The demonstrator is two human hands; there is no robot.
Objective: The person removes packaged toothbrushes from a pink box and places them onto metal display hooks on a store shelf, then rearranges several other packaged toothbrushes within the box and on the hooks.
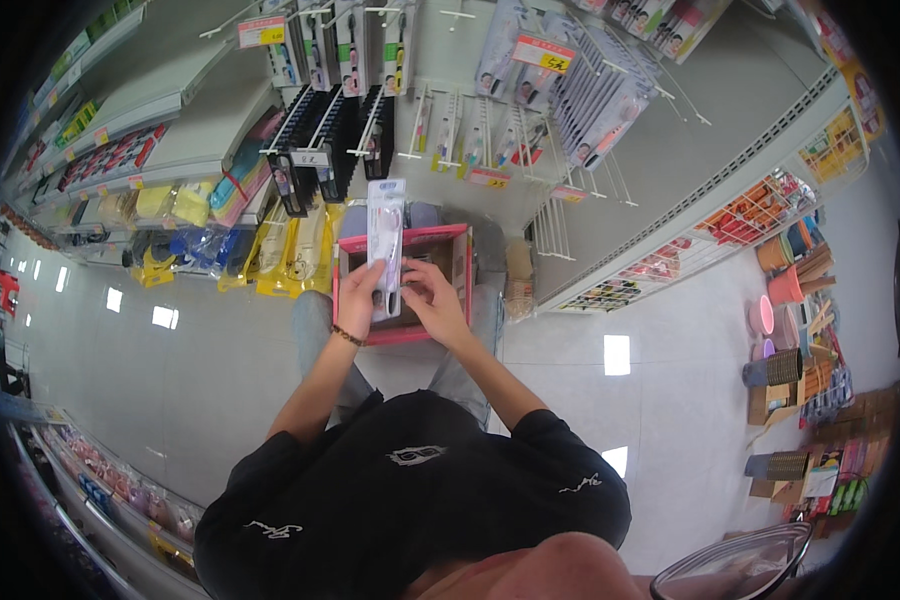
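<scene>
My left hand (356, 300) grips a toothbrush in a clear blister pack (387, 225) by its lower left edge, with the thumb over the front. The pack stands lengthwise before me, above a pink-edged cardboard box (465, 259). My right hand (436, 301) is at the pack's lower right edge, fingers bent and thumb apart from them. Whether its fingertips pinch the edge cannot be told. The box sits open between my knees, and its brown inside shows in part behind the pack and hands.
Ahead, toothbrush packs (604, 112) and black packs (322, 142) hang on wire hooks (555, 225). Yellow bags (300, 247) hang low at left. Shelves (217, 161) run along the left. A shelf end with wire baskets (757, 210) juts out right. Flowerpots (784, 285) stand farther right.
</scene>
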